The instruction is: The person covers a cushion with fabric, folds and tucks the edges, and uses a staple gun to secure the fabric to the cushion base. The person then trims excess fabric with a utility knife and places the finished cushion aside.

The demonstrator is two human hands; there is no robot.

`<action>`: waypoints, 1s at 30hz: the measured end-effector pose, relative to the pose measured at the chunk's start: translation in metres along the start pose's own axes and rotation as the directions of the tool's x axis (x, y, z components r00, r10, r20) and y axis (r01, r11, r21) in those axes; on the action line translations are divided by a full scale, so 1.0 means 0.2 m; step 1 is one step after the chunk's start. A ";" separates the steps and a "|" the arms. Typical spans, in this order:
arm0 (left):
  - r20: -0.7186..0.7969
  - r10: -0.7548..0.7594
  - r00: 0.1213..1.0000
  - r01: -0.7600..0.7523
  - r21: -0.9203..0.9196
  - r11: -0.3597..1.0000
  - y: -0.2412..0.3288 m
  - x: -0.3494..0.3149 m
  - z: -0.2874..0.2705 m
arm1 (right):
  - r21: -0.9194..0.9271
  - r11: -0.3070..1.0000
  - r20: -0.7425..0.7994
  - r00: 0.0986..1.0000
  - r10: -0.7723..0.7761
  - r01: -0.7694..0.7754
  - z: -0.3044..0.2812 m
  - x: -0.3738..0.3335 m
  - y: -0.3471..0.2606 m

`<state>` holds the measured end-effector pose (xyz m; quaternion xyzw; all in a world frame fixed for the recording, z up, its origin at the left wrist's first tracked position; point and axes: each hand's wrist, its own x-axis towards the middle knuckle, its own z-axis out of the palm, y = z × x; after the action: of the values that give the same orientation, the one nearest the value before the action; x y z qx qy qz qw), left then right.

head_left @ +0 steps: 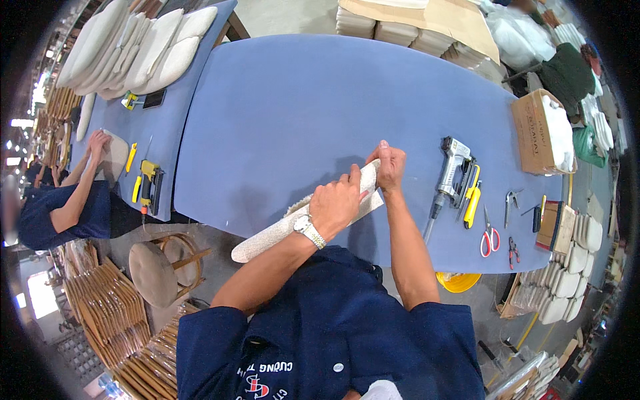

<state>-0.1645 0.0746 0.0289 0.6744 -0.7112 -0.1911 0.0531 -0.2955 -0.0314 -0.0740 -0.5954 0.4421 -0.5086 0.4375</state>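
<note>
A long cream fabric-covered pad [267,243], like a padded seat or back panel, is tilted up on its edge at the front of the blue table [287,113]. It slants from lower left to upper right in front of my body. My left hand [335,205], with a watch on its wrist, lies over the pad's middle, fingers curled on its upper edge. At the pad's upper right end my right hand [390,168] grips the fabric, thumb pointing up. A paler strip shows under the pad between my hands. The pad's far side is hidden.
Right of my hands lie a staple gun [455,163], a yellow utility knife [473,203], red-handled scissors [491,241] and pliers [513,253]. A cardboard box [531,137] stands farther right. At left, a co-worker's hands [99,143] touch another pad, near stacked cushions [160,60] and a stool [153,273].
</note>
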 end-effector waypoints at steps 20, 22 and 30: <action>-0.359 -0.214 0.909 0.175 -0.139 0.975 -0.72 -1.07 0.14 | 0.184 0.982 -0.050 0.997 0.056 -0.046 0.00 -0.08 0.04; -0.283 -0.301 0.911 0.238 -0.238 0.942 -0.78 -1.14 0.16 | 0.210 0.977 -0.068 0.997 0.048 -0.033 0.00 -0.09 0.04; 0.099 -0.498 0.862 0.466 -0.542 0.699 -1.13 -1.40 0.49 | 0.157 0.985 -0.120 0.989 0.093 -0.073 -0.03 -0.15 0.17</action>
<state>0.0393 0.3646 -0.0883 0.7976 -0.4226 -0.3748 0.2115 -0.3080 -0.0102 -0.1129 -0.5080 0.4533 -0.5588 0.4735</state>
